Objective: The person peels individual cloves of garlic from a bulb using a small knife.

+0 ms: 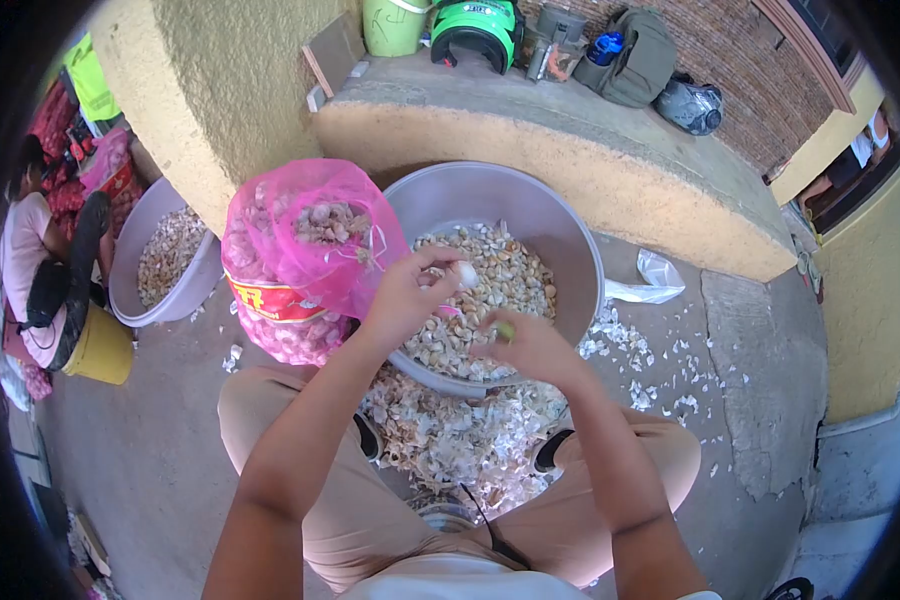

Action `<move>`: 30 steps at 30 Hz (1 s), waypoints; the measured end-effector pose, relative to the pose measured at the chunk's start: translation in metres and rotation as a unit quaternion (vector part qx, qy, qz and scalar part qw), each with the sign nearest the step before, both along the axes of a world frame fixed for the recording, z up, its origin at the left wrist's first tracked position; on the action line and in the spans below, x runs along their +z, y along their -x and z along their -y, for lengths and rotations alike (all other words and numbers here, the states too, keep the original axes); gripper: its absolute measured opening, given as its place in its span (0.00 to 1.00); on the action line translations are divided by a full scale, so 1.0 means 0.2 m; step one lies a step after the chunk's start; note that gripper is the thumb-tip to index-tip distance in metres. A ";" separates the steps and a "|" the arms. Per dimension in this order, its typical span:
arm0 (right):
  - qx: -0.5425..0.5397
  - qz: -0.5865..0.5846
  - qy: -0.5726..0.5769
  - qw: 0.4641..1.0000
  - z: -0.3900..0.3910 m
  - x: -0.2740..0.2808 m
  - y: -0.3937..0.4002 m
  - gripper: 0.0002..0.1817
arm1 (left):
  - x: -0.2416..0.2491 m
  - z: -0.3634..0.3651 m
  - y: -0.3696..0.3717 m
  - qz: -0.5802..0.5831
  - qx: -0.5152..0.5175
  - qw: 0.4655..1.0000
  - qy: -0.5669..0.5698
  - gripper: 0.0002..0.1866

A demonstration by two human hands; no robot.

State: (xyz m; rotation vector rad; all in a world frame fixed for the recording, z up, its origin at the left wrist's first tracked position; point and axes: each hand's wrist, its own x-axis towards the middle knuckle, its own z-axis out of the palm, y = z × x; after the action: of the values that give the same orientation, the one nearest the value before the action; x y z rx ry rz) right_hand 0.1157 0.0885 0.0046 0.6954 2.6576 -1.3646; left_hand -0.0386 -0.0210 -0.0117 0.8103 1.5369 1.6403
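Over the big grey basin (574, 225), my left hand (407, 298) pinches a whitish garlic bulb (465, 274) between its fingertips. To its right, my right hand (535, 350) is curled around a small yellow-green thing (505, 330), probably a tool handle, mostly hidden by the fingers. Loose garlic cloves (500, 265) cover the bottom of the basin beneath both hands. A small pink thing (448, 311) shows among the cloves near my left fingers. Against the basin's left side stands a pink mesh sack (260, 235) full of garlic bulbs, its top open.
Papery garlic skins (460, 430) are heaped between my feet and scattered rightward. A clear plastic bag (658, 278) lies right of the basin. At left, a seated person (35, 235) is beside another basin (120, 270) of garlic. The raised ledge (570, 125) bears a green helmet (478, 30) and backpack (640, 55).
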 end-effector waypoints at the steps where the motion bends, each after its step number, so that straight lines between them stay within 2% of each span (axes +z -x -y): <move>1: -0.087 -0.039 0.016 0.995 -0.01 -0.01 0.01 0.25 | -0.01 0.00 -0.01 -0.067 0.005 0.998 0.008 0.14; 3: -0.125 -0.103 0.102 0.982 0.00 -0.01 0.02 0.25 | -0.02 0.00 -0.03 -0.200 0.016 0.979 0.024 0.14; 4: -0.144 -0.134 0.144 0.970 0.01 -0.01 0.03 0.25 | -0.01 0.00 -0.05 -0.221 0.003 0.975 0.016 0.15; 7: -0.161 -0.096 0.263 0.946 0.04 0.00 0.06 0.22 | 0.02 0.01 -0.09 -0.277 -0.027 0.961 -0.004 0.17; 9: -0.161 -0.129 0.282 0.937 0.06 -0.04 0.09 0.19 | 0.04 0.01 -0.12 -0.307 -0.033 0.951 -0.011 0.18; 12: -0.155 -0.155 0.294 0.931 0.05 -0.05 0.09 0.17 | 0.04 0.01 -0.12 -0.281 -0.023 0.959 -0.011 0.16; 15: -0.146 -0.159 0.298 0.930 0.05 -0.04 0.09 0.15 | 0.07 0.01 -0.12 -0.313 0.001 0.949 -0.032 0.15; 16: -0.143 -0.159 0.301 0.930 0.05 -0.04 0.09 0.14 | 0.06 0.02 -0.12 -0.286 0.005 0.958 -0.031 0.14; 19: -0.137 -0.219 0.146 0.955 0.09 -0.03 0.10 0.13 | 0.05 0.02 -0.12 -0.232 0.010 0.972 -0.033 0.13; 21: -0.138 -0.213 0.148 0.956 0.10 -0.02 0.10 0.14 | 0.06 0.03 -0.12 -0.233 0.007 0.972 -0.039 0.13; 24: -0.110 -0.207 0.117 0.965 0.08 -0.03 0.08 0.14 | 0.06 0.04 -0.13 -0.167 0.003 0.986 -0.019 0.14; 28: -0.065 -0.200 0.093 0.973 0.01 -0.06 0.06 0.15 | 0.06 0.05 -0.10 -0.135 -0.049 0.989 0.029 0.14; 30: -0.086 -0.163 0.263 0.947 -0.04 -0.04 0.04 0.15 | 0.06 0.05 -0.08 -0.096 -0.077 0.991 0.044 0.14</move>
State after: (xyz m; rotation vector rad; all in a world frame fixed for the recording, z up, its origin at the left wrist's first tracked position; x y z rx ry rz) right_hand 0.1071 0.0957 -0.0028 0.6880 2.2911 -2.2898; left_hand -0.0234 -0.0304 -0.0001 1.0372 1.6220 1.4058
